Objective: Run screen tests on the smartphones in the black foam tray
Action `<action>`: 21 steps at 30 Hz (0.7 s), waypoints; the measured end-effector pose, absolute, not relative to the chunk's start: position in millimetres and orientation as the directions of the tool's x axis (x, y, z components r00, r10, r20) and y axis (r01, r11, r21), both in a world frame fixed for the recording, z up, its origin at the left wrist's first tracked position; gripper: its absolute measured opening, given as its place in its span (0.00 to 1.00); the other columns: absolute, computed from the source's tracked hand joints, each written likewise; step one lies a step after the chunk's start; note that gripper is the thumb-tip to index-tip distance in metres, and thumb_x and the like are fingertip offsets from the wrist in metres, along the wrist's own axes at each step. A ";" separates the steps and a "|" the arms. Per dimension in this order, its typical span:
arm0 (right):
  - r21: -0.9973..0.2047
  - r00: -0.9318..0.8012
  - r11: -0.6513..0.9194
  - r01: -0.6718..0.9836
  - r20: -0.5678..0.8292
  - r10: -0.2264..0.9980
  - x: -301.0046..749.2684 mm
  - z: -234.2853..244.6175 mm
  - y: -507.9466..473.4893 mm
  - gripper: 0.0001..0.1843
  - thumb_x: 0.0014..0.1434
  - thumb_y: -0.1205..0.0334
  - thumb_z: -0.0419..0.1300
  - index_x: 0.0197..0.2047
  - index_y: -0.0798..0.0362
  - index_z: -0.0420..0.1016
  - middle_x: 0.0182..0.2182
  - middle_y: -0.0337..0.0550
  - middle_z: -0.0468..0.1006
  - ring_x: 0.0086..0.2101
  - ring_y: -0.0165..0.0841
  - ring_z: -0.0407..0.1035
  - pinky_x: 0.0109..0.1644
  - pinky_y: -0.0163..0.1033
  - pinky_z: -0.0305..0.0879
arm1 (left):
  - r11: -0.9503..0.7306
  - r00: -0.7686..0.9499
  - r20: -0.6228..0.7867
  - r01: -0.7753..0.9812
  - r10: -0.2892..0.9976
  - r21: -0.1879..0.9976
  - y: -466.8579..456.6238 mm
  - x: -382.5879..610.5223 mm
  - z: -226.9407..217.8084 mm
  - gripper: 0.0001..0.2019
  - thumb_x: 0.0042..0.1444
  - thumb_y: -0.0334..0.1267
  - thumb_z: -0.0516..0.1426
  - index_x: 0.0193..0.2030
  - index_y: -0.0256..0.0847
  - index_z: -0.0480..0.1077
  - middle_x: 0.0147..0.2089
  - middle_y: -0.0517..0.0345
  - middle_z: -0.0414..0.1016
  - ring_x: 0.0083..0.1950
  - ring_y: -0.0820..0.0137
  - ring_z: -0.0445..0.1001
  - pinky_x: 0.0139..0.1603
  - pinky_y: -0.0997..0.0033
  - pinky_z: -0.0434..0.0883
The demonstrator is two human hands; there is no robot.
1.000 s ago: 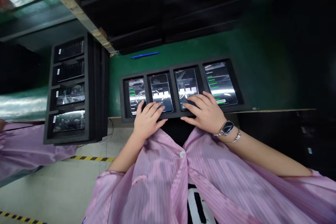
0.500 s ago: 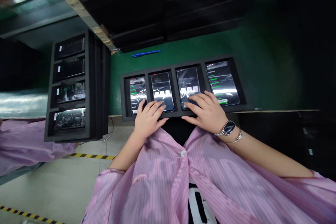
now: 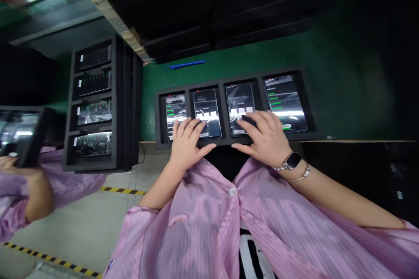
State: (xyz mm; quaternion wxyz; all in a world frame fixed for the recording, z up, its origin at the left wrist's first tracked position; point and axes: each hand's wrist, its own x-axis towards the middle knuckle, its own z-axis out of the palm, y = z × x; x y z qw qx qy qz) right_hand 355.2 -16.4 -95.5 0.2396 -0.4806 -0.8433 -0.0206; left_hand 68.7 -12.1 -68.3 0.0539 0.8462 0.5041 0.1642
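Fingers of the right hand [image 3: 266, 133] have arched, uncovering more of the third phone from left [image 3: 240, 97]; neither hand grips anything, the left hand [image 3: 186, 143] spread loosely over the two leftmost phones [image 3: 176, 109], all seated in the black tray [image 3: 158, 117]

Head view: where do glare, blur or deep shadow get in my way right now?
Head view, middle: white glare streaks cross the screens of the four phones in the tray; head view, left edge: a co-worker's hand looks smeared; head view, top and far right: near-black shadow swallows detail; head view, beyond the tray: the blue pen stands out plainly.
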 end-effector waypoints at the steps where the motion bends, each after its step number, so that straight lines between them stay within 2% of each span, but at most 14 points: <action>1: -0.217 -0.383 0.496 0.841 0.408 0.829 353.7 -95.9 -16.2 0.36 0.67 0.34 0.58 0.64 0.56 0.71 0.60 0.62 0.73 0.62 0.56 0.64 0.69 0.65 0.59 | -0.425 0.372 0.233 0.868 0.899 0.255 -10.3 70.5 -68.1 0.36 0.65 0.65 0.57 0.70 0.40 0.67 0.70 0.42 0.71 0.74 0.44 0.63 0.79 0.36 0.47; 3: -0.264 -0.326 0.439 0.859 0.378 0.866 351.7 -96.2 -16.3 0.40 0.68 0.33 0.55 0.67 0.58 0.67 0.62 0.65 0.71 0.65 0.60 0.61 0.71 0.69 0.55 | -0.331 0.280 0.227 0.915 0.933 0.232 -6.2 74.5 -69.2 0.39 0.63 0.67 0.57 0.70 0.40 0.67 0.73 0.38 0.65 0.77 0.38 0.56 0.78 0.31 0.47; 5: -0.312 -0.312 0.435 0.845 0.372 0.874 354.4 -95.8 -17.1 0.38 0.69 0.35 0.54 0.67 0.58 0.67 0.62 0.64 0.71 0.66 0.60 0.60 0.72 0.70 0.53 | -0.304 0.264 0.201 0.930 0.944 0.209 -3.1 76.9 -70.6 0.37 0.63 0.67 0.57 0.68 0.41 0.70 0.75 0.37 0.62 0.78 0.35 0.52 0.77 0.27 0.45; 9: -0.328 -0.275 0.431 0.840 0.428 0.861 383.1 -95.5 -21.3 0.32 0.70 0.40 0.57 0.67 0.53 0.66 0.62 0.59 0.72 0.66 0.56 0.62 0.73 0.69 0.50 | -0.308 0.248 0.256 0.922 0.935 0.235 -5.1 65.0 -67.8 0.39 0.63 0.69 0.56 0.71 0.44 0.67 0.76 0.36 0.59 0.79 0.35 0.50 0.77 0.25 0.44; 13: -0.286 -0.180 0.317 0.904 0.418 0.891 425.3 -98.5 -26.1 0.32 0.70 0.41 0.56 0.67 0.55 0.66 0.58 0.58 0.76 0.63 0.56 0.65 0.72 0.71 0.49 | -0.245 0.148 0.337 0.931 0.930 0.269 -14.4 31.6 -64.3 0.41 0.64 0.69 0.55 0.74 0.42 0.62 0.76 0.32 0.58 0.78 0.36 0.52 0.76 0.27 0.47; 17: -0.222 -0.222 0.316 0.922 0.366 0.904 445.3 -103.5 -29.4 0.34 0.70 0.37 0.54 0.65 0.56 0.67 0.57 0.61 0.77 0.61 0.56 0.66 0.71 0.67 0.52 | -0.107 0.034 0.254 0.954 0.967 0.279 -23.8 8.3 -69.5 0.42 0.65 0.68 0.54 0.75 0.39 0.59 0.75 0.28 0.59 0.77 0.39 0.58 0.76 0.27 0.47; 21: -0.116 -0.257 0.331 0.936 0.415 0.873 448.9 -119.6 -31.0 0.37 0.67 0.32 0.53 0.61 0.57 0.72 0.58 0.66 0.76 0.60 0.59 0.67 0.66 0.65 0.59 | -0.094 0.023 0.243 0.954 0.970 0.284 -29.7 4.9 -78.6 0.38 0.68 0.65 0.53 0.72 0.38 0.60 0.71 0.30 0.67 0.74 0.46 0.65 0.77 0.30 0.49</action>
